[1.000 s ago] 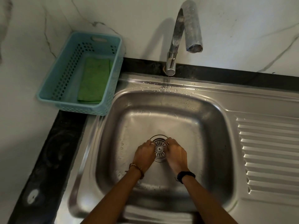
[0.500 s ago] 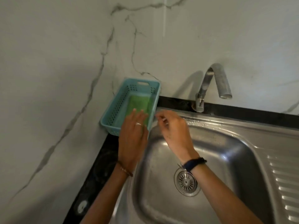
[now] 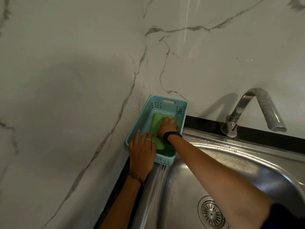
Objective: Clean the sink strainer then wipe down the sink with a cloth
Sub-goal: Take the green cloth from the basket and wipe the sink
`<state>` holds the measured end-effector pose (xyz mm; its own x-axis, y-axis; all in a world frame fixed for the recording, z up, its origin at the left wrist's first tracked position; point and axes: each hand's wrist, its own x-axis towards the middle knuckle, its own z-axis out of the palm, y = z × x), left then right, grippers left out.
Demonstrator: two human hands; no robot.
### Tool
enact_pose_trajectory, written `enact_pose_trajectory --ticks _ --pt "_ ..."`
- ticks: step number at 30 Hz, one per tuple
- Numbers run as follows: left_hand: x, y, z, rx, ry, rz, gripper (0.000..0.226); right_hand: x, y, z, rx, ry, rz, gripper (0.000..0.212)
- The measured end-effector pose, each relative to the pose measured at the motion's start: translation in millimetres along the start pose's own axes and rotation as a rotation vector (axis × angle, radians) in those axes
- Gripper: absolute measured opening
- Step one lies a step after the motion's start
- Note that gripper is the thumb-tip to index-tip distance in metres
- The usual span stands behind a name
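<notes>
A green cloth (image 3: 156, 125) lies folded in a light blue perforated basket (image 3: 144, 116) in the corner, left of the steel sink (image 3: 231, 164). My right hand (image 3: 167, 128) reaches into the basket, fingers bent down onto the cloth and gripping it. My left hand (image 3: 142, 154) lies flat over the basket's near left rim with its fingers spread. The round metal strainer (image 3: 212, 213) sits in the drain at the sink's bottom, partly behind my right forearm.
A curved steel faucet (image 3: 257, 109) stands at the back of the sink, with no water running. White marble walls meet in the corner behind the basket. A black counter strip (image 3: 264, 136) borders the sink.
Both hands left the strainer and moved up left to the basket. My right hand has gone into the basket onto the cloth; my left has settled on the rim. The view swung up and left.
</notes>
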<state>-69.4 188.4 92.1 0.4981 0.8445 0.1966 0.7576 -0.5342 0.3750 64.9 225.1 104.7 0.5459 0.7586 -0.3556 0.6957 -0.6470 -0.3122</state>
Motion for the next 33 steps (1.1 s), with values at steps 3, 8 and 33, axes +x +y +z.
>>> enact_pose_trajectory --ticks 3,8,33 --pt "1 1 -2 -0.014 -0.022 -0.014 0.042 0 6 -12 0.491 -0.105 0.076 0.081" --pt "4 6 -17 -0.106 -0.132 -0.032 0.057 -43 6 -46 0.959 0.068 -0.196 0.06" --pt "-62 161 -43 -1.652 -0.687 -0.753 0.033 -208 197 -28 2.384 0.136 -0.068 0.026"
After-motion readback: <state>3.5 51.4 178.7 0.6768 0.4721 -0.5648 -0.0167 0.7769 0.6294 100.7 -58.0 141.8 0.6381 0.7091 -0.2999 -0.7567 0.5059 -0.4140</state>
